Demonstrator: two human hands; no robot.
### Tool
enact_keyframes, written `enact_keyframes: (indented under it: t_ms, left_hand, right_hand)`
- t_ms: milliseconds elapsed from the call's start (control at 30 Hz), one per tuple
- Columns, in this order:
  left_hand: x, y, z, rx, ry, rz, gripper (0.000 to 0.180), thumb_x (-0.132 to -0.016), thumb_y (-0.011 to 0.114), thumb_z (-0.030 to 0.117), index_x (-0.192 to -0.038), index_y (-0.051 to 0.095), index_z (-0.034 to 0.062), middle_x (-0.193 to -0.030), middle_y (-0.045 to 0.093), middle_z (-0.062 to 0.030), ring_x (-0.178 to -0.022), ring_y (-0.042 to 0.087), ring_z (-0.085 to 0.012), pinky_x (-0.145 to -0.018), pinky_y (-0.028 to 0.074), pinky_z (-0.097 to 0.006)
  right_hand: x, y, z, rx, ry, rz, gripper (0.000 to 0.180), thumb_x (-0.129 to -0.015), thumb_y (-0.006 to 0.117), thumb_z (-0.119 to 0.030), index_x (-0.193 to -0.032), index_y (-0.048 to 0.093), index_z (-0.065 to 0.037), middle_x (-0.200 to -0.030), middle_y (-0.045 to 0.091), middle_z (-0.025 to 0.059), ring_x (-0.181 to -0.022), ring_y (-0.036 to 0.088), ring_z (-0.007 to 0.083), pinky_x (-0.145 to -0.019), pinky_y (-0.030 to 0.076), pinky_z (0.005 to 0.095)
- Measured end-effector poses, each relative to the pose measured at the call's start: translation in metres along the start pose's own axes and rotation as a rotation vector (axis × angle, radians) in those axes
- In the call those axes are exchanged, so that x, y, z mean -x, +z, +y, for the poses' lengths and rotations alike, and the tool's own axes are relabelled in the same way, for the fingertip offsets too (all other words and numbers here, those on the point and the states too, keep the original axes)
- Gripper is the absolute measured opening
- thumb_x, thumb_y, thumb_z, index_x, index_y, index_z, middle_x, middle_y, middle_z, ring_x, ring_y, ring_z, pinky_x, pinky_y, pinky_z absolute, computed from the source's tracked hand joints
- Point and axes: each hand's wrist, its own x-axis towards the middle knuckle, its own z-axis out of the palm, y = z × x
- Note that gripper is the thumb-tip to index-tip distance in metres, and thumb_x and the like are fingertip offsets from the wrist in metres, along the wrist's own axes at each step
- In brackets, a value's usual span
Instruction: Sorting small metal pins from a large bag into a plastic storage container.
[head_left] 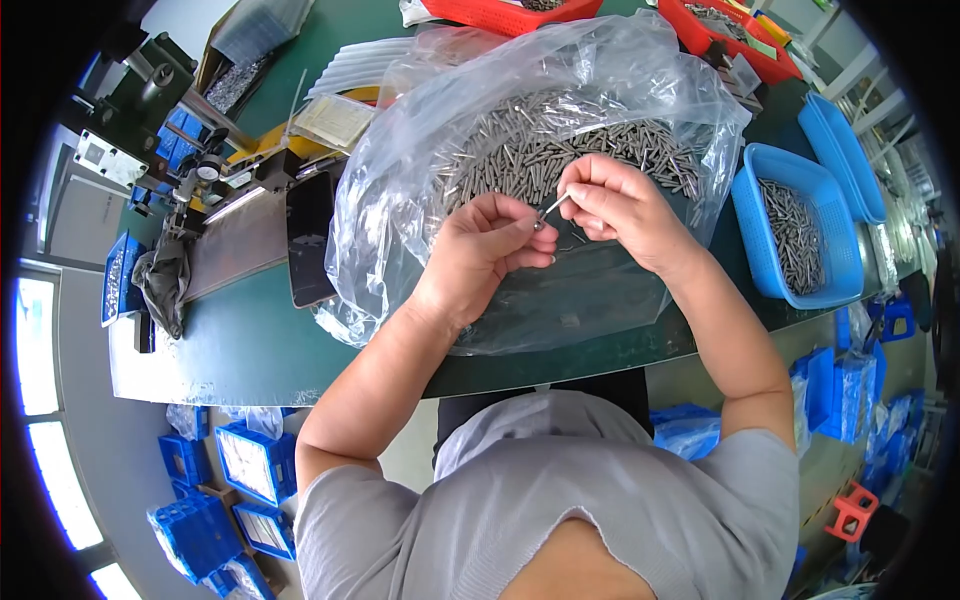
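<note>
My left hand (478, 245) pinches a small metal pin (540, 225) between thumb and forefinger. My right hand (625, 208) has closed its fingertips on a thin, pale stick (556, 204), whose lower end meets the pin or lies right beside it; the exact contact is too small to tell. Both hands are held close together over a large transparent plastic bag (385, 190) spread on the green table (250, 345). Just beyond them, a heap of similar grey metal pins (530, 140) lies in the bag. A few loose pins lie below the fingers.
At right stands a blue basket (752, 240) of metal pins beside another blue basket (840, 150). Red trays (510, 18) line the far edge. On the left are a dark flat device (310, 240) and a measuring stand with a dial (207, 170). Blue crates (255, 460) sit on the floor.
</note>
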Motion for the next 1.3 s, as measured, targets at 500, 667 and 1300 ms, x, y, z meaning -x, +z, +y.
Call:
enact_keyframes:
  t_ms: [500, 667, 1300]
  left_hand:
    - [0.002, 0.001, -0.001, -0.001, 0.004, -0.020, 0.011, -0.088, 0.056, 0.006, -0.094, 0.054, -0.0027, -0.087, 0.064, -0.0137, -0.080, 0.064, -0.0196, -0.073, 0.055, -0.031]
    - [0.001, 0.000, -0.001, -0.011, 0.001, -0.002, 0.009, -0.089, 0.055, 0.005, -0.093, 0.055, -0.0027, -0.085, 0.064, -0.0142, -0.078, 0.065, -0.0205, -0.073, 0.055, -0.031]
    - [0.004, -0.002, 0.009, 0.062, 0.153, 0.173, 0.010, -0.087, 0.054, 0.006, -0.093, 0.053, -0.0029, -0.084, 0.063, -0.0144, -0.074, 0.064, -0.0200, -0.070, 0.054, -0.030]
  right_hand:
    - [0.002, 0.011, 0.003, 0.056, -0.033, -0.048, 0.009, -0.091, 0.052, -0.011, -0.095, 0.055, -0.003, -0.081, 0.058, 0.0016, -0.063, 0.043, 0.0011, -0.050, 0.033, 0.0174]
    - [0.001, 0.013, 0.008, 0.197, -0.127, 0.012, 0.013, -0.091, 0.055, -0.015, -0.094, 0.057, -0.003, -0.075, 0.055, -0.0012, -0.061, 0.043, 0.0021, -0.052, 0.036, 0.0177]
    - [-0.006, 0.010, 0.021, 1.102, -0.431, 0.039, 0.011, -0.073, 0.066, -0.013, -0.083, 0.062, -0.010, -0.076, 0.058, 0.0067, -0.071, 0.060, 0.0270, -0.062, 0.048, 0.0382]
